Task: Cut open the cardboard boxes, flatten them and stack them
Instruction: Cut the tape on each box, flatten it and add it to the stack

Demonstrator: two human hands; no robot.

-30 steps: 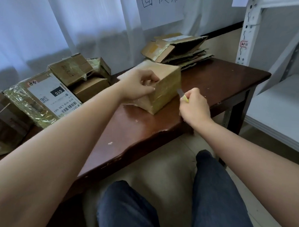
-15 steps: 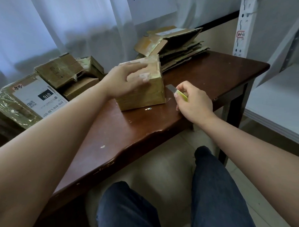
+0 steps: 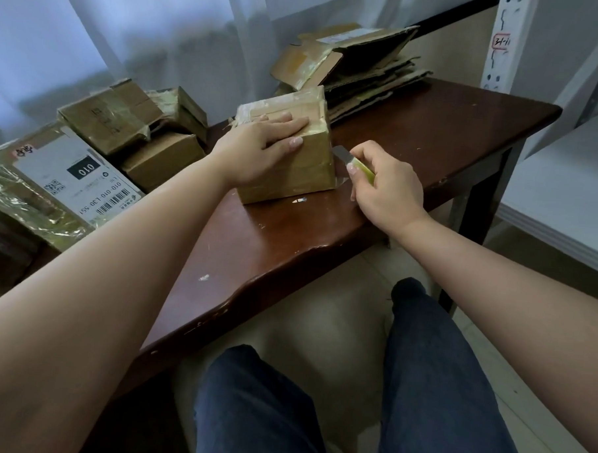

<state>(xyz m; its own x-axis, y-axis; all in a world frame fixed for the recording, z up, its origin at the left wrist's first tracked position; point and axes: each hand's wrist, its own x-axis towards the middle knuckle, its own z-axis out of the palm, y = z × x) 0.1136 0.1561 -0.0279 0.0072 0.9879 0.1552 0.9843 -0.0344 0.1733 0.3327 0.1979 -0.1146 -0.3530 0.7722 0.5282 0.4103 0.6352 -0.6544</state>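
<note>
Taped box under left hand, one knife

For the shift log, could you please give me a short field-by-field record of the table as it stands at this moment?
box in work: taped cardboard box, upright on the wooden table, not yet opened
left hand: flat on the box top, fingers straight, pressing it down
right hand: grips a yellow-green utility knife, blade at the box's right edge
flattened stack: opened boxes piled at the table's far side
waiting boxes: several sealed ones left of the table, one with a white shipping label
</note>
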